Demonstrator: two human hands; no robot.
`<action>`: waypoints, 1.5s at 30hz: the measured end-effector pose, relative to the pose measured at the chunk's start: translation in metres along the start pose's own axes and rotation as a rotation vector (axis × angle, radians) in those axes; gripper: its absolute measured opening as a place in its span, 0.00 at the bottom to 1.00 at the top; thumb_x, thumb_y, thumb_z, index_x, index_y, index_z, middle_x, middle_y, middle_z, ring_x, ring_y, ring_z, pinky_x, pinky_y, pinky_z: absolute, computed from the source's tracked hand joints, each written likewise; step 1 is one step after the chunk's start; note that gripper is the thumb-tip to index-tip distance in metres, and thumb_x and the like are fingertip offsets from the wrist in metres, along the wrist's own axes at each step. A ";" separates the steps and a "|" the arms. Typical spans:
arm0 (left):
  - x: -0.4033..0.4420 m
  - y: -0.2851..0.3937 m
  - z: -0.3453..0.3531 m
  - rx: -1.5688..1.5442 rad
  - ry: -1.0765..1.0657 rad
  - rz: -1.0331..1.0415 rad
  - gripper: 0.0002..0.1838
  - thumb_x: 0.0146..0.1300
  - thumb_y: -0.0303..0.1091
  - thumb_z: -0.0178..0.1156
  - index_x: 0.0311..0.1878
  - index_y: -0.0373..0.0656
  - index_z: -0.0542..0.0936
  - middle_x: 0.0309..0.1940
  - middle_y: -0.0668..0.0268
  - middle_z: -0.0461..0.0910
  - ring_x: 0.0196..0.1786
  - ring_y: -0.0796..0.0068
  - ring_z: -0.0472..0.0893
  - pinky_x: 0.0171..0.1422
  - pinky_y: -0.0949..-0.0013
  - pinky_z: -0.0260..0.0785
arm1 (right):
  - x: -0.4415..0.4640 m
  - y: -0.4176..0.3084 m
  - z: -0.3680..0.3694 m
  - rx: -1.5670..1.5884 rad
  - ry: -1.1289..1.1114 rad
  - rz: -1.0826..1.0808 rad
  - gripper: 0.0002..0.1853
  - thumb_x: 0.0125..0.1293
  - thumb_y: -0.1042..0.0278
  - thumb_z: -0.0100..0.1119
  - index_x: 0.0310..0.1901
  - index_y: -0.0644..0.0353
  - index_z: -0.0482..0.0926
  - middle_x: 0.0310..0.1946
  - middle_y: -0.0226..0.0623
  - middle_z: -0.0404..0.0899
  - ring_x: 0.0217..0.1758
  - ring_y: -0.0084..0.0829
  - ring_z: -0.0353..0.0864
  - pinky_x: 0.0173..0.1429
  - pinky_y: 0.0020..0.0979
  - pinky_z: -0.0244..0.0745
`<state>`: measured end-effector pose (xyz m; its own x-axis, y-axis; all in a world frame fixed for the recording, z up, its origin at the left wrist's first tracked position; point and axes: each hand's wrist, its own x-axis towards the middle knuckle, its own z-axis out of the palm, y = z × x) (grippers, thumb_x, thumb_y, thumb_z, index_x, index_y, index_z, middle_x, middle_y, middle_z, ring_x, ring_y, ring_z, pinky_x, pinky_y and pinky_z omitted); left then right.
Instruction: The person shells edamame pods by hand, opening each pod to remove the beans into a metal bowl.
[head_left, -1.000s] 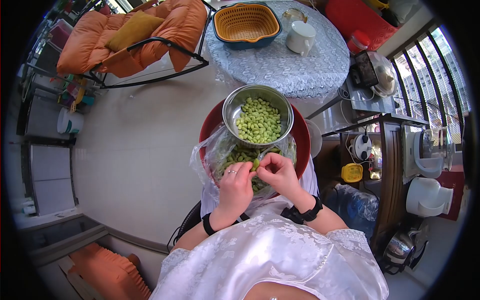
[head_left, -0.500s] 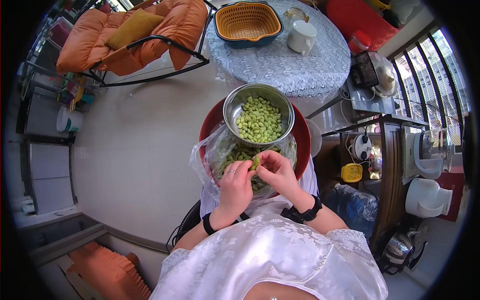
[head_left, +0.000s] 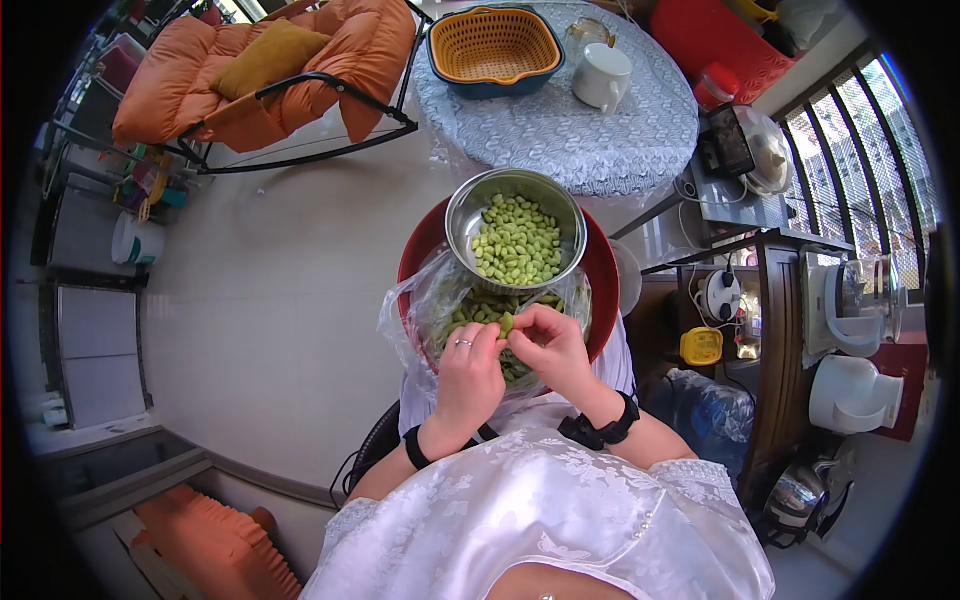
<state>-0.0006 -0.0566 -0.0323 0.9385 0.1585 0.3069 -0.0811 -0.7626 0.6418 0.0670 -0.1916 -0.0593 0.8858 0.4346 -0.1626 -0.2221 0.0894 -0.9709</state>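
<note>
My left hand [head_left: 472, 370], with a ring, pinches a green pod [head_left: 506, 325] between its fingertips. Close beside it on the right, my right hand [head_left: 556, 352] has its thumb and forefinger at the same pod. Both are over a clear plastic bag [head_left: 408, 292] of green pods [head_left: 486, 308], inside a red basin [head_left: 602, 262]. A steel bowl [head_left: 457, 235] of shelled green beans [head_left: 517, 240] rests at the basin's far side.
Beyond the basin, a table [head_left: 560, 150] with a lace cloth holds an orange and blue basket [head_left: 494, 50] and a white mug [head_left: 602, 78]. An orange rocking chair [head_left: 370, 50] stands upper left. A wooden shelf [head_left: 780, 330] is at the right.
The pod and the fingertips have shifted slightly, and the right fingers have drawn closer to the pod. The bowl and basin have stayed in place.
</note>
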 end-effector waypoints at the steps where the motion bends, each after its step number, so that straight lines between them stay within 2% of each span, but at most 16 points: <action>1: 0.000 0.000 0.000 -0.013 0.001 -0.017 0.12 0.61 0.19 0.61 0.48 0.32 0.79 0.42 0.50 0.79 0.47 0.45 0.79 0.51 0.50 0.73 | 0.000 0.001 0.001 0.009 0.004 0.002 0.04 0.66 0.77 0.64 0.40 0.67 0.83 0.32 0.24 0.80 0.33 0.10 0.75 0.35 0.16 0.69; 9: 0.003 -0.001 0.002 -0.008 0.038 -0.022 0.13 0.60 0.19 0.59 0.49 0.31 0.79 0.43 0.48 0.80 0.47 0.43 0.79 0.52 0.49 0.72 | 0.005 0.002 0.008 0.097 0.004 0.003 0.03 0.67 0.77 0.62 0.40 0.65 0.80 0.32 0.22 0.79 0.32 0.09 0.72 0.34 0.16 0.68; 20: 0.004 -0.004 0.000 -0.221 -0.005 -0.148 0.07 0.64 0.21 0.61 0.44 0.29 0.81 0.34 0.49 0.81 0.38 0.45 0.81 0.42 0.54 0.72 | 0.006 0.006 0.001 0.036 -0.055 0.037 0.02 0.66 0.77 0.62 0.39 0.65 0.80 0.28 0.18 0.75 0.28 0.07 0.66 0.31 0.15 0.61; 22: 0.004 -0.003 0.000 -0.241 -0.012 -0.165 0.07 0.64 0.22 0.60 0.43 0.31 0.81 0.35 0.50 0.81 0.39 0.45 0.81 0.42 0.53 0.72 | 0.005 0.005 -0.002 -0.027 -0.092 0.050 0.02 0.68 0.80 0.59 0.41 0.65 0.78 0.35 0.23 0.78 0.34 0.08 0.71 0.36 0.14 0.66; 23: 0.004 -0.003 0.001 -0.262 -0.019 -0.182 0.06 0.64 0.23 0.60 0.43 0.32 0.81 0.35 0.50 0.81 0.39 0.44 0.80 0.43 0.51 0.72 | 0.005 0.006 -0.001 -0.027 -0.093 0.050 0.02 0.68 0.80 0.59 0.41 0.65 0.78 0.35 0.23 0.78 0.34 0.08 0.71 0.36 0.14 0.66; 25: 0.006 -0.002 -0.002 -0.279 -0.038 -0.203 0.06 0.65 0.23 0.60 0.43 0.32 0.81 0.34 0.51 0.81 0.39 0.44 0.80 0.42 0.51 0.72 | 0.005 0.009 0.002 -0.036 -0.033 -0.002 0.03 0.65 0.77 0.62 0.38 0.65 0.79 0.27 0.19 0.75 0.27 0.08 0.66 0.30 0.16 0.62; 26: 0.007 -0.002 -0.003 -0.296 -0.057 -0.224 0.05 0.66 0.24 0.60 0.42 0.33 0.81 0.34 0.51 0.81 0.39 0.45 0.80 0.42 0.51 0.72 | 0.006 0.008 0.002 -0.036 -0.034 -0.002 0.03 0.65 0.77 0.62 0.38 0.65 0.79 0.27 0.19 0.75 0.27 0.08 0.66 0.30 0.16 0.62; 32: 0.009 -0.005 -0.004 -0.305 -0.048 -0.212 0.06 0.67 0.26 0.58 0.40 0.33 0.81 0.33 0.52 0.80 0.38 0.45 0.80 0.42 0.51 0.71 | 0.006 0.000 -0.003 -0.034 -0.046 -0.005 0.04 0.66 0.76 0.64 0.39 0.65 0.80 0.29 0.20 0.76 0.30 0.08 0.69 0.32 0.16 0.66; 37: 0.011 -0.005 -0.006 -0.257 -0.014 -0.157 0.08 0.69 0.26 0.56 0.37 0.32 0.79 0.31 0.51 0.79 0.35 0.46 0.79 0.40 0.52 0.70 | 0.005 -0.005 -0.008 0.107 -0.159 0.099 0.07 0.70 0.71 0.68 0.42 0.65 0.82 0.35 0.23 0.82 0.36 0.11 0.76 0.41 0.17 0.73; 40: 0.009 -0.008 -0.002 -0.207 0.023 -0.122 0.09 0.71 0.27 0.54 0.36 0.31 0.78 0.30 0.51 0.78 0.34 0.45 0.78 0.38 0.52 0.69 | 0.005 -0.003 -0.007 0.111 -0.176 0.100 0.06 0.70 0.72 0.67 0.43 0.66 0.83 0.36 0.24 0.83 0.38 0.12 0.78 0.44 0.18 0.75; 42: 0.008 -0.011 0.000 -0.174 0.047 -0.111 0.10 0.72 0.27 0.52 0.36 0.32 0.78 0.30 0.50 0.78 0.34 0.44 0.78 0.38 0.52 0.69 | 0.006 -0.002 -0.004 0.111 -0.173 0.099 0.06 0.70 0.73 0.67 0.43 0.65 0.83 0.36 0.24 0.83 0.38 0.12 0.77 0.43 0.17 0.74; 45: 0.005 -0.016 0.003 -0.187 0.053 -0.147 0.11 0.74 0.28 0.50 0.37 0.31 0.78 0.29 0.51 0.77 0.32 0.48 0.78 0.37 0.55 0.69 | 0.006 -0.005 -0.003 0.092 -0.172 0.107 0.06 0.69 0.73 0.67 0.43 0.65 0.83 0.35 0.23 0.82 0.36 0.11 0.76 0.40 0.17 0.73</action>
<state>0.0060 -0.0454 -0.0429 0.9261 0.2960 0.2339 -0.0100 -0.6004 0.7997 0.0747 -0.1918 -0.0557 0.7747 0.5915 -0.2235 -0.3537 0.1125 -0.9286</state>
